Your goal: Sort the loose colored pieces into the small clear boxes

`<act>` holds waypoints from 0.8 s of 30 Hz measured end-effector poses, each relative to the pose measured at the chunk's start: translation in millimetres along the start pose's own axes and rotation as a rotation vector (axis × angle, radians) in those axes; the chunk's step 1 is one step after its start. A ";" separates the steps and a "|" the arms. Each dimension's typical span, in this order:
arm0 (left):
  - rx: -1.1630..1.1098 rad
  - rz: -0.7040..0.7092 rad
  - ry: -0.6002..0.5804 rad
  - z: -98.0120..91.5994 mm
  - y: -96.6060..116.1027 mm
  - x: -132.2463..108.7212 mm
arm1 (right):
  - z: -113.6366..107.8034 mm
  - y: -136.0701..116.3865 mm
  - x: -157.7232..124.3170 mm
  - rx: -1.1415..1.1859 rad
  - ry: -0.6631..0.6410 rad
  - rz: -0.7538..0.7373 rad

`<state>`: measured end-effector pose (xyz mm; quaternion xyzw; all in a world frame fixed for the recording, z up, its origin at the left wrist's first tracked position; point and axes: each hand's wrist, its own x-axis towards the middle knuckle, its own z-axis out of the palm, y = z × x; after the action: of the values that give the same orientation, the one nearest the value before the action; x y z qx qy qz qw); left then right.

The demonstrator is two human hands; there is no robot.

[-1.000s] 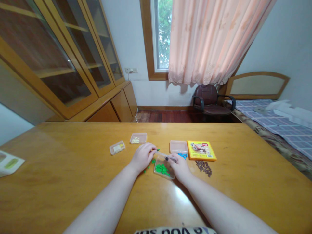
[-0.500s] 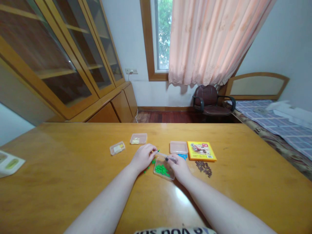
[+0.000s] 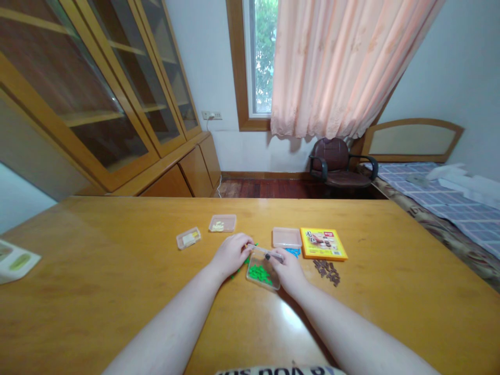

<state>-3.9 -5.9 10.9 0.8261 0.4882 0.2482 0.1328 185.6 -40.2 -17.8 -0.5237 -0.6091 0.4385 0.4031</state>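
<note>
1. The clear box (image 3: 260,284) stands on the bench (image 3: 219,323), just nearer to the body than the fingers of both hands, with green pieces (image 3: 259,273) inside. It seems light, so if the right wrist pushes against its side, it may slide or tip.

2. The right hand (image 3: 291,271) has its fingers closed on a slim clear piece (image 3: 260,249), above the far edge of the box. If this grasp loosens, the piece could fall onto the green pieces and scatter some.

3. The left hand (image 3: 231,255) has its fingers bent at the left end of the slim clear piece; whether they grasp it, I cannot tell. An uneven pull there could twist it.

4. Loose green pieces (image 3: 247,260) lie just beside and partly under the left fingers. A small sweep of the palm could spread them.

5. Just beyond the right fingers are blue pieces (image 3: 292,252), and further to their right, brown pieces (image 3: 327,272). If the right hand moves outward carelessly, colours may become mixed.
</note>
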 end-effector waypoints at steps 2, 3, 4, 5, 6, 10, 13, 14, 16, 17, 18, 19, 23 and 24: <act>-0.004 -0.001 0.001 0.7 -0.3 -0.1 | -0.2 -0.7 0.0 0.001 -0.001 0.003; -0.004 0.001 0.001 0.9 -0.5 -0.1 | -0.3 -0.9 0.0 0.004 0.001 0.005; -0.004 0.003 0.001 1.0 -0.6 -0.2 | -0.4 -1.0 0.1 0.007 0.004 0.005; -0.005 0.006 0.000 1.0 -0.7 -0.2 | -0.4 -0.9 0.2 0.010 0.008 0.005; -0.005 0.008 -0.002 1.0 -0.9 -0.2 | -0.4 -0.7 0.3 0.013 0.010 0.005; -0.002 0.004 -0.008 1.3 -1.5 -0.5 | 0.2 0.7 0.6 0.025 0.000 0.000; -0.001 0.001 -0.014 1.5 -1.8 -0.6 | 0.9 1.6 0.5 0.027 -0.005 -0.002; -0.001 -0.001 -0.017 1.5 -1.8 -0.5 | 1.1 1.7 0.4 0.027 -0.005 -0.001; -0.001 -0.007 -0.025 1.2 -1.7 -0.4 | 1.3 1.6 0.3 0.032 -0.002 0.002; -0.002 -0.008 -0.027 1.0 -1.5 -0.3 | 1.3 1.5 0.2 0.035 -0.002 0.003; -0.004 -0.007 -0.028 0.9 -1.4 -0.2 | 1.3 1.4 0.2 0.038 0.000 0.005; -0.005 -0.006 -0.027 0.7 -1.3 -0.1 | 1.2 1.3 0.1 0.040 0.001 0.005; -0.008 -0.008 -0.031 0.7 -1.0 -0.1 | 0.9 1.2 0.1 0.040 0.003 0.000; -0.008 -0.011 -0.032 0.8 -1.0 -0.1 | 0.7 1.1 0.1 0.039 0.002 -0.001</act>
<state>-4.2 -5.5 9.7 0.8268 0.4895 0.2362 0.1449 185.2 -40.0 -19.1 -0.5158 -0.6003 0.4497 0.4140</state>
